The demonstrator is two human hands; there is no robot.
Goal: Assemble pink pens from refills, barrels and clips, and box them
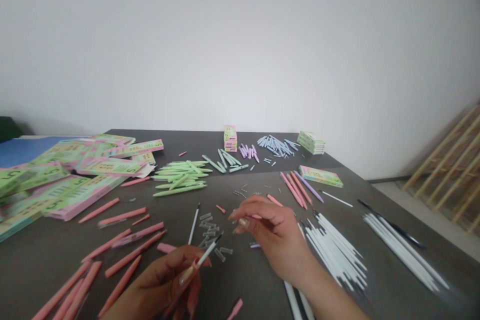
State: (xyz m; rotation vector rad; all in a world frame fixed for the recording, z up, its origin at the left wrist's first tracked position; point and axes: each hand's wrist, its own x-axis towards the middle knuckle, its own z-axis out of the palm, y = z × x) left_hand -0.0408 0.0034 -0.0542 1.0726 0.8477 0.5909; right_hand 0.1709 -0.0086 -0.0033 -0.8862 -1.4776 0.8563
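Note:
My left hand [165,280] is closed on a thin white pen refill [206,255] with a dark tip, held up over the dark table [262,270]. My right hand [270,230] hovers to its right, thumb and fingers pinched together near a pink pen part [257,216]; whether it holds that part is unclear. Small grey springs and clips [212,232] lie scattered between the hands. Another refill [194,224] lies on the table beyond my left hand.
Pink pen barrels [123,240] lie at the left, green barrels [182,175] in the middle, white refills [333,250] at the right. Stacks of flat pastel boxes [67,175] fill the far left. Blue and purple parts and more boxes sit at the back. Wooden racks [450,175] stand right.

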